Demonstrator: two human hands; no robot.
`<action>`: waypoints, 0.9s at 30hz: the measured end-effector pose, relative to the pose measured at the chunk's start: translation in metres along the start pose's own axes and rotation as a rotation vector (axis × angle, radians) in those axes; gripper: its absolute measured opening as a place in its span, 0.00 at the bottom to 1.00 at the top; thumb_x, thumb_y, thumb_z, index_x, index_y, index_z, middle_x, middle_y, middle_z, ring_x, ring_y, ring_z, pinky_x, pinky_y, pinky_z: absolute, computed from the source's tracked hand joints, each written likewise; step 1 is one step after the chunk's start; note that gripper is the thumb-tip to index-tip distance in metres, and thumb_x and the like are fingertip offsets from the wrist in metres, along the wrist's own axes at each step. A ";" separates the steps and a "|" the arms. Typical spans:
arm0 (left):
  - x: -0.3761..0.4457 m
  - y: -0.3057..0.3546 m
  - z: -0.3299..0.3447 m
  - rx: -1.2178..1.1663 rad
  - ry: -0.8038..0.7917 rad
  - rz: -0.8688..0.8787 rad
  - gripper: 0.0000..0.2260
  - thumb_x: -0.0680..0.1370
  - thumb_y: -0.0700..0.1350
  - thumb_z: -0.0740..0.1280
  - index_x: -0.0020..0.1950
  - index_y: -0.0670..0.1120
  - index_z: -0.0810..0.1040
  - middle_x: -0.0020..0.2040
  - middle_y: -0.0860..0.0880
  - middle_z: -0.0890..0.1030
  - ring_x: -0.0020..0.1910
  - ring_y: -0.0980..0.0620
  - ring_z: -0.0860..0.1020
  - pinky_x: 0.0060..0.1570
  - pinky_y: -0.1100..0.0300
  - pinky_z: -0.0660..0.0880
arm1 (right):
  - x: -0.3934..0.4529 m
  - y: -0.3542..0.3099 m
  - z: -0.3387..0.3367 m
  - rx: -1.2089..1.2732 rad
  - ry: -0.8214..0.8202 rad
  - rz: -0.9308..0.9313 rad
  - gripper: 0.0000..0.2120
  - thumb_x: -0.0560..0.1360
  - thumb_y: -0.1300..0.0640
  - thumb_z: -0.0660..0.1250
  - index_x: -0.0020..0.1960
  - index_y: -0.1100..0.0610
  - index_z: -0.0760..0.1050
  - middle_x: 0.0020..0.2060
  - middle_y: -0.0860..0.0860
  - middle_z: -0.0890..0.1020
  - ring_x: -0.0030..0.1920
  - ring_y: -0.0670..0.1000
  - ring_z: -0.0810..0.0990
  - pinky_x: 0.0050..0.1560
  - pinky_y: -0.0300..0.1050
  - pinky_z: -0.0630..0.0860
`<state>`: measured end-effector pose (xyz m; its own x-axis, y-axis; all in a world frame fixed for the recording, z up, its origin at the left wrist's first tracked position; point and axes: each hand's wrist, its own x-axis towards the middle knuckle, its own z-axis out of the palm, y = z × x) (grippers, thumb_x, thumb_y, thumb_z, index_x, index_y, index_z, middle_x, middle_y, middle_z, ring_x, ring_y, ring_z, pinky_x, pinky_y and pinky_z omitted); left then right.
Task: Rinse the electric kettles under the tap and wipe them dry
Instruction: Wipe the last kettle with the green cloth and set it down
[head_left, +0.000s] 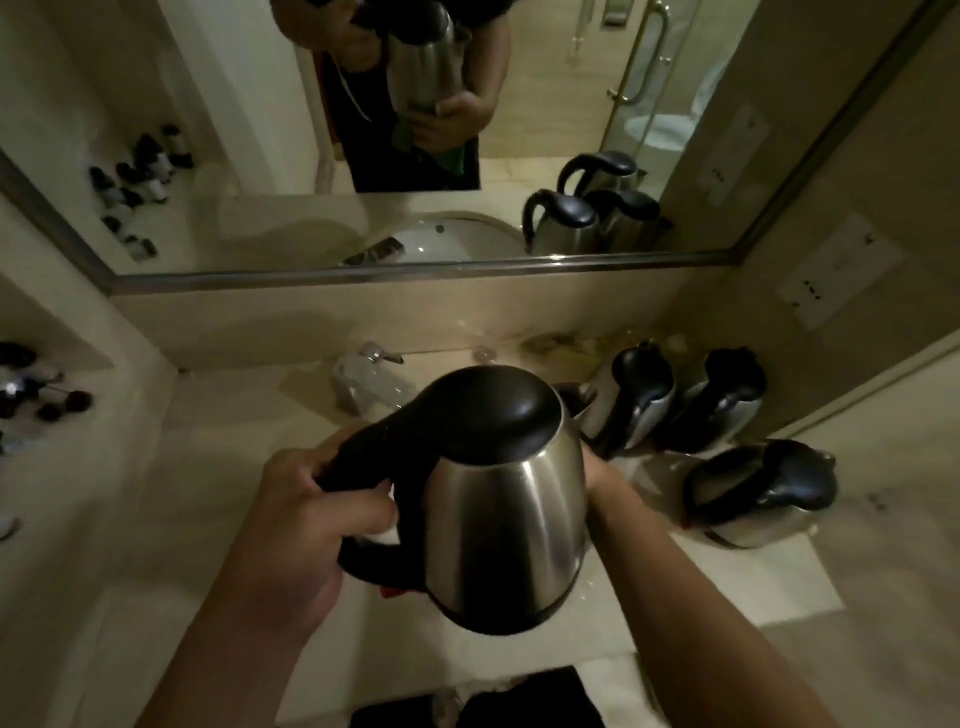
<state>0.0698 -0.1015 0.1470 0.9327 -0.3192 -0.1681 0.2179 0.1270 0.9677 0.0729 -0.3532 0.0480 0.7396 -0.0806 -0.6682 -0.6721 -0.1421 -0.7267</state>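
head view: left hand (311, 512) is wrapping its fingers (358, 499) round the handle of the kettle (498, 499), holding it above the table (249, 415) | right hand (597, 470) is sitting behind the body, fingers hidden, cannot tell | 3 kettles (717, 415) are waiting right | step: likely wiping dry | next: turning it to reach unwiped steel

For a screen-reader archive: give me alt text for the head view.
A left hand grips a steel kettle by its handle above the counter, the right hand behind its body. Three more kettles stand to the right, below a mirror.
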 end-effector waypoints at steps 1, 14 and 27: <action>0.002 -0.007 0.005 -0.020 -0.029 0.006 0.05 0.57 0.29 0.63 0.28 0.37 0.73 0.29 0.43 0.67 0.27 0.44 0.68 0.27 0.54 0.65 | -0.009 -0.001 -0.005 -0.003 0.019 -0.057 0.07 0.83 0.56 0.66 0.46 0.50 0.79 0.41 0.46 0.83 0.44 0.48 0.80 0.53 0.48 0.80; 0.042 -0.114 0.114 0.273 -0.131 -0.042 0.11 0.58 0.35 0.70 0.38 0.45 0.82 0.29 0.45 0.75 0.30 0.45 0.75 0.28 0.47 0.70 | -0.067 0.066 -0.056 0.560 0.661 -0.013 0.15 0.84 0.54 0.58 0.42 0.56 0.77 0.35 0.55 0.81 0.43 0.56 0.79 0.49 0.53 0.75; 0.094 -0.218 0.180 0.356 -0.096 -0.181 0.09 0.57 0.38 0.72 0.33 0.50 0.80 0.30 0.56 0.76 0.31 0.53 0.74 0.32 0.62 0.69 | -0.075 0.148 -0.132 -0.174 0.419 0.094 0.22 0.83 0.68 0.61 0.70 0.46 0.75 0.56 0.48 0.82 0.42 0.41 0.84 0.42 0.38 0.83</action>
<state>0.0584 -0.3279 -0.0464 0.8538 -0.3945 -0.3398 0.2476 -0.2665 0.9315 -0.0778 -0.4988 0.0116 0.6508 -0.4876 -0.5819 -0.7473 -0.2758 -0.6046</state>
